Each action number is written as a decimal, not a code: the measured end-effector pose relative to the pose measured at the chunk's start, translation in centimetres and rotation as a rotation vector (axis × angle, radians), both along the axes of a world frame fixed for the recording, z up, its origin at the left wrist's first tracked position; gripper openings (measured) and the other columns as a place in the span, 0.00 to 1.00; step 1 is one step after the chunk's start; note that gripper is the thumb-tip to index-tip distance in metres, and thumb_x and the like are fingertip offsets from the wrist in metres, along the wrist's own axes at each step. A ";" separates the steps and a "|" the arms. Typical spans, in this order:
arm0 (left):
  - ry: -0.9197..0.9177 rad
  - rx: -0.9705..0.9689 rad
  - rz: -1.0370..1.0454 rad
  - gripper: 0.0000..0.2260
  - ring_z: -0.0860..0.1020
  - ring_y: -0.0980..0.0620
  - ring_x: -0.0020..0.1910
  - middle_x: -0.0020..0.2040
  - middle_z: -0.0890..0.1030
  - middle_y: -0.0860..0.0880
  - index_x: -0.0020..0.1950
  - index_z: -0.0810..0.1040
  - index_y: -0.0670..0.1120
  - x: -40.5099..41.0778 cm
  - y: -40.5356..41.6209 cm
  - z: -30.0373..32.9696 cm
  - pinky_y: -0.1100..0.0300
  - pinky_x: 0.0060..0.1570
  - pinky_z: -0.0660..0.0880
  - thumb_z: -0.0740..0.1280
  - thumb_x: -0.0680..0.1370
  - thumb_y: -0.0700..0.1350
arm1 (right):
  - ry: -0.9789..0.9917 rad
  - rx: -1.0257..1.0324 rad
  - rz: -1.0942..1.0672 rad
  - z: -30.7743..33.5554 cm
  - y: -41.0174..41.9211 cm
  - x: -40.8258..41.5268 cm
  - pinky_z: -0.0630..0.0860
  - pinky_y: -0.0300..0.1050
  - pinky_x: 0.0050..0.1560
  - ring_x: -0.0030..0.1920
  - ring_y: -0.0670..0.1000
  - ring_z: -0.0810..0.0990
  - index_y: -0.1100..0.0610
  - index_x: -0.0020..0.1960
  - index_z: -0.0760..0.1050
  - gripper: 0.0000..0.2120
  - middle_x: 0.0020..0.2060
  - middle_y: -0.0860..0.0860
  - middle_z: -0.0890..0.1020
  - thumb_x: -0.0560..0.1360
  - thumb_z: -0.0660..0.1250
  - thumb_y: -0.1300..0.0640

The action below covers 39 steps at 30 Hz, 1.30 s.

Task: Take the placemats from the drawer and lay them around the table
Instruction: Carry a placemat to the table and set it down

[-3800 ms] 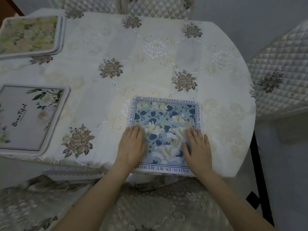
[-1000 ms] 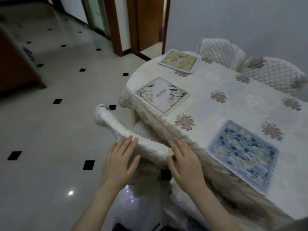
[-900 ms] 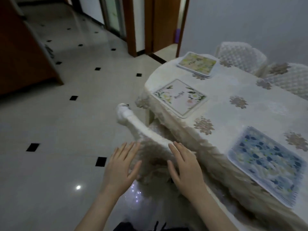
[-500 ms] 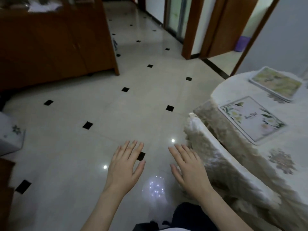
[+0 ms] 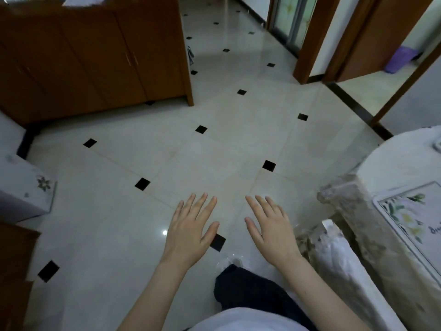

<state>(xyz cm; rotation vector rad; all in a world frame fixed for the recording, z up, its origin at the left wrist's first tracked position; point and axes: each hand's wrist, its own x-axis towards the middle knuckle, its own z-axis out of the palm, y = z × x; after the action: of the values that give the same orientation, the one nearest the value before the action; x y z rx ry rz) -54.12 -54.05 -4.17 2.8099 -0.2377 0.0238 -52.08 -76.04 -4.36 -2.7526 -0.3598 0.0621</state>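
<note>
My left hand (image 5: pixel 191 226) and my right hand (image 5: pixel 270 225) are held out flat over the tiled floor, fingers spread, holding nothing. At the right edge, a white placemat with a flower print (image 5: pixel 414 218) lies on the cloth-covered table (image 5: pixel 391 161). Only a corner of another mat (image 5: pixel 438 145) shows further back on the table. The blue placemat is out of view. A brown wooden cabinet (image 5: pixel 95 56) with closed doors stands at the upper left; no drawer is visible.
A chair with a white cover (image 5: pixel 343 263) stands against the table at the lower right. A white box with a flower motif (image 5: pixel 23 187) sits on the floor at left. Wooden door frames (image 5: pixel 315 39) and an open doorway lie at the upper right.
My view has swung left, away from the table and toward the cabinet. My hands left the blue placemat and chair back and now hover empty over the floor.
</note>
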 end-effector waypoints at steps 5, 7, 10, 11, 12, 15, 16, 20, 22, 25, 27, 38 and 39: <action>-0.067 -0.005 -0.012 0.25 0.58 0.49 0.75 0.75 0.64 0.51 0.76 0.59 0.54 11.3 0.9 3.7 0.53 0.73 0.49 0.48 0.80 0.59 | -0.056 0.051 -0.077 3.0 0.3 9.9 0.62 0.52 0.70 0.73 0.56 0.64 0.50 0.75 0.61 0.26 0.71 0.53 0.69 0.80 0.47 0.42; -0.081 -0.009 -0.022 0.25 0.58 0.49 0.75 0.75 0.65 0.51 0.76 0.59 0.54 15.2 0.8 4.5 0.54 0.73 0.48 0.48 0.80 0.59 | -0.075 0.085 -0.125 3.9 0.1 13.2 0.62 0.52 0.69 0.72 0.57 0.65 0.50 0.74 0.63 0.27 0.71 0.53 0.70 0.79 0.47 0.42; -0.071 -0.020 -0.076 0.26 0.57 0.49 0.76 0.75 0.64 0.51 0.76 0.59 0.54 20.1 0.2 4.6 0.54 0.74 0.48 0.47 0.80 0.60 | -0.080 0.093 -0.191 4.2 -0.2 17.0 0.62 0.52 0.68 0.72 0.57 0.65 0.50 0.74 0.63 0.27 0.70 0.53 0.71 0.79 0.47 0.42; -0.062 -0.017 -0.103 0.26 0.57 0.49 0.76 0.75 0.64 0.51 0.76 0.59 0.54 21.7 0.0 4.4 0.53 0.74 0.48 0.47 0.80 0.60 | -0.079 0.089 -0.211 4.1 -0.2 18.2 0.61 0.52 0.68 0.72 0.57 0.64 0.50 0.74 0.63 0.27 0.70 0.53 0.71 0.79 0.47 0.42; -0.054 -0.007 -0.133 0.26 0.57 0.49 0.76 0.75 0.64 0.51 0.76 0.59 0.54 23.2 -0.1 4.0 0.53 0.74 0.48 0.46 0.80 0.61 | -0.073 0.081 -0.229 3.9 -0.3 19.2 0.61 0.51 0.69 0.72 0.56 0.64 0.50 0.74 0.63 0.27 0.70 0.53 0.70 0.79 0.47 0.42; -0.023 0.023 -0.244 0.27 0.58 0.49 0.75 0.75 0.64 0.51 0.76 0.60 0.54 28.2 -0.4 2.7 0.52 0.73 0.47 0.45 0.80 0.61 | -0.045 0.074 -0.308 2.7 -0.2 22.4 0.58 0.49 0.70 0.73 0.55 0.62 0.50 0.75 0.61 0.27 0.71 0.52 0.69 0.79 0.47 0.42; -0.023 0.025 -0.278 0.27 0.59 0.49 0.75 0.75 0.64 0.51 0.76 0.60 0.54 29.7 -0.5 2.3 0.53 0.73 0.47 0.44 0.80 0.62 | -0.041 0.080 -0.334 2.5 -0.2 23.3 0.58 0.49 0.70 0.73 0.55 0.62 0.50 0.75 0.61 0.27 0.71 0.52 0.69 0.79 0.46 0.42; -0.021 0.029 -0.434 0.28 0.59 0.50 0.75 0.75 0.63 0.51 0.76 0.59 0.54 37.7 -1.2 1.6 0.54 0.74 0.46 0.41 0.80 0.63 | -0.044 0.100 -0.501 1.8 0.1 27.8 0.58 0.50 0.70 0.72 0.56 0.63 0.51 0.75 0.62 0.28 0.71 0.52 0.70 0.79 0.46 0.42; -0.029 0.021 -0.524 0.28 0.58 0.50 0.75 0.75 0.63 0.51 0.76 0.58 0.54 42.1 -1.8 2.1 0.54 0.73 0.46 0.41 0.80 0.63 | -0.052 0.093 -0.607 2.0 0.1 30.1 0.59 0.50 0.70 0.72 0.56 0.64 0.51 0.75 0.62 0.28 0.70 0.52 0.70 0.79 0.46 0.41; -0.058 -0.002 -0.662 0.28 0.58 0.49 0.75 0.75 0.63 0.51 0.76 0.59 0.54 48.1 -3.6 3.7 0.55 0.73 0.46 0.41 0.80 0.63 | -0.076 0.082 -0.753 2.9 -0.3 33.1 0.60 0.51 0.70 0.72 0.55 0.65 0.51 0.74 0.63 0.28 0.70 0.52 0.70 0.79 0.45 0.41; -0.076 -0.019 -0.751 0.27 0.59 0.49 0.75 0.75 0.64 0.51 0.76 0.60 0.54 51.3 -5.4 4.9 0.55 0.73 0.46 0.43 0.80 0.62 | -0.088 0.069 -0.842 3.4 -0.8 34.4 0.60 0.51 0.70 0.72 0.55 0.64 0.52 0.74 0.63 0.28 0.70 0.51 0.71 0.79 0.46 0.42; -0.042 -0.077 -1.147 0.27 0.60 0.48 0.74 0.74 0.65 0.50 0.76 0.62 0.52 60.0 -19.7 3.9 0.52 0.73 0.50 0.43 0.80 0.61 | -0.071 0.007 -1.194 3.3 -7.8 38.2 0.63 0.53 0.69 0.71 0.55 0.65 0.52 0.73 0.65 0.26 0.68 0.52 0.72 0.79 0.49 0.42; -0.033 -0.068 -1.168 0.27 0.61 0.48 0.74 0.74 0.66 0.49 0.75 0.62 0.52 60.6 -21.1 3.5 0.52 0.72 0.51 0.44 0.80 0.61 | -0.067 0.006 -1.212 3.0 -8.9 38.7 0.63 0.53 0.69 0.71 0.55 0.66 0.52 0.73 0.65 0.26 0.68 0.52 0.72 0.79 0.49 0.42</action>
<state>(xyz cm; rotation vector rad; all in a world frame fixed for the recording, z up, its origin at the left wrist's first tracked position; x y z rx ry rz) 6.47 -75.19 -0.66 2.1860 -1.7458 -0.1805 -13.36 -84.90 -1.38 -2.4957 1.2704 -0.3317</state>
